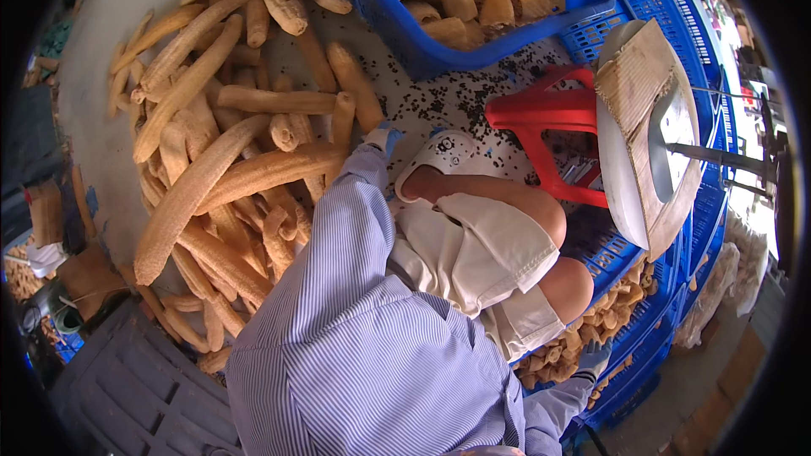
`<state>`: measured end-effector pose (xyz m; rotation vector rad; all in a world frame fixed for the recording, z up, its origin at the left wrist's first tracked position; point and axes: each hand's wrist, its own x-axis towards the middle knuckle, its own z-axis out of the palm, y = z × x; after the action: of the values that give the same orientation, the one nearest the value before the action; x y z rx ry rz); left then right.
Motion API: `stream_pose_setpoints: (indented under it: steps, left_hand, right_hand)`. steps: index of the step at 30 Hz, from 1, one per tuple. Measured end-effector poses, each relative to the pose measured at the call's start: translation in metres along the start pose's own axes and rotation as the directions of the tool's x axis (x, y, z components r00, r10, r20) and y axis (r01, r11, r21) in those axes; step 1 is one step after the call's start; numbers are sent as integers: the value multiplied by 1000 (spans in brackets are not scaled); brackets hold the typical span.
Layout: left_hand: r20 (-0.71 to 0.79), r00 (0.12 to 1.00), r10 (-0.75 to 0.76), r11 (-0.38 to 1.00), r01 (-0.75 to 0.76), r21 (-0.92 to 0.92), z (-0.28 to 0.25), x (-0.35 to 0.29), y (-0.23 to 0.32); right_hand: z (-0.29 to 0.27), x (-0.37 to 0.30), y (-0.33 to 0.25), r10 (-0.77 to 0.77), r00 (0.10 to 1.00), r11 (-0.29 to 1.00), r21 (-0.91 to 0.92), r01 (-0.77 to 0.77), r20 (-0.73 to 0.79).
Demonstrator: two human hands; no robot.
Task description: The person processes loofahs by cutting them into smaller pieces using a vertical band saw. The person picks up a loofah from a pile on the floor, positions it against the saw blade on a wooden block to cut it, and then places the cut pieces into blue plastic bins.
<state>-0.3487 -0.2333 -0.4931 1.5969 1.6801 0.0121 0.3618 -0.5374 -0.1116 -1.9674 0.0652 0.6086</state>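
Note:
My left hand (385,137), in a pale glove with blue on it, is stretched forward at the right edge of a heap of long dried loofahs (203,169). Its fingers are mostly hidden behind the striped cuff, and whether it grips a loofah cannot be made out. Down by my right side, my right hand (594,359) wears a grey-blue glove. Its fingers look extended, at the edge of small cut loofah pieces (549,363) in a blue basket (629,393).
A blue crate (405,55) at the far side holds thick loofah sections (456,0). Right of my legs stand a red plastic stool (541,110) and a round white disc with a wooden board (642,101) across it. Dark seeds (422,93) litter the floor. A grey slatted panel (144,380) lies near left.

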Motion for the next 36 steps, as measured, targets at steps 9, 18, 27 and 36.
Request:
stream_pose_setpoints:
  steps: [9,18,27,36]
  left_hand:
    - [-73,972,-225,294,-4,-956,-112,-127,107]
    - [-145,761,633,-379,141,-914,-161,-320,221]
    - [231,413,881,233,46,-971,-180,-316,305]
    - [-319,712,626,236,-563,-792,-210,-206,418]
  right_hand:
    - [131,-151,-42,-617,718,703,-184,687,324]
    - [333,-354,-96,-144,-40,810,141,569,989]
    - [335,-349,-181,-49,-48,956,61,287,998]
    - [256,-241,-237,-369,353,-202,-445,872,860]
